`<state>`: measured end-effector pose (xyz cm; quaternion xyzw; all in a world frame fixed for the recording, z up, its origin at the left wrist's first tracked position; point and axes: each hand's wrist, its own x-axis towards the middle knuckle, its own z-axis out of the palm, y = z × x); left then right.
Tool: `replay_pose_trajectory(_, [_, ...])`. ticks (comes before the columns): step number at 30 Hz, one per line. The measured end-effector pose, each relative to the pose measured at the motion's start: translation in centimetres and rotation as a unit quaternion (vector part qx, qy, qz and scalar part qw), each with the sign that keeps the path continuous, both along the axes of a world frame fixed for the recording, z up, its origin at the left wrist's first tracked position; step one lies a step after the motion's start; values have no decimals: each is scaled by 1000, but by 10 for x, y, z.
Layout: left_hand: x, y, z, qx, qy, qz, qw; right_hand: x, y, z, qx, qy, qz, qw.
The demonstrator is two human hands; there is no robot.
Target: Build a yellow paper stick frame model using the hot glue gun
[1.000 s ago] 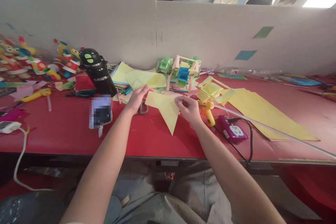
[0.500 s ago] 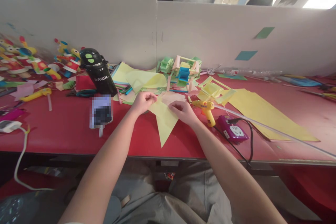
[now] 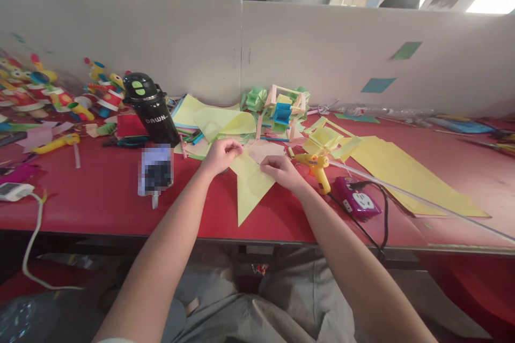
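Observation:
A yellow-green paper triangle (image 3: 249, 190) lies on the red table (image 3: 100, 198), its long point aimed at the near edge. My left hand (image 3: 219, 154) pinches the triangle's upper left corner. My right hand (image 3: 281, 170) presses and grips its upper right edge. A pale pink paper piece (image 3: 265, 149) lies just behind my hands. A yellow glue gun (image 3: 316, 166) rests right of my right hand.
A black bottle (image 3: 148, 107) and a phone (image 3: 156, 170) stand to the left, with colourful toy figures (image 3: 56, 99) behind. A paper-and-stick model (image 3: 279, 112), large yellow sheets (image 3: 402, 171), a purple power socket (image 3: 356, 201) with a black cord, and a long clear rod (image 3: 422, 198) lie right.
Both hands turned the paper triangle and lowered it flat onto the table; its point swung from the right toward the near edge. My left hand closed on its corner.

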<state>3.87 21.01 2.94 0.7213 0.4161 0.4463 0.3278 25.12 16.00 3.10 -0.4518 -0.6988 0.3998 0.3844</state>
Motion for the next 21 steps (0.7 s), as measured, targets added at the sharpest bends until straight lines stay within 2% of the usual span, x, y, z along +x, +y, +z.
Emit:
replay_pose_trajectory(4, [-18,7,2,3,7,39,999,3,1,0,-4,4,13,1000])
replay_pose_trajectory(9, [-37,13,0,2,2,93,996,8,2,-3,31,-27,-29,999])
replay_pose_trajectory(14, [-32,8,1,-40,13,53,998,5,2,-7,119,-16,-80,990])
replay_pose_trajectory(17, [-20,3,2,-71,-1,27,997,1,-2,-8,154,-35,-37,987])
replay_pose_trajectory(21, [-8,-3,5,-168,-81,-1,982,-5,-6,-10,169,-75,34,982])
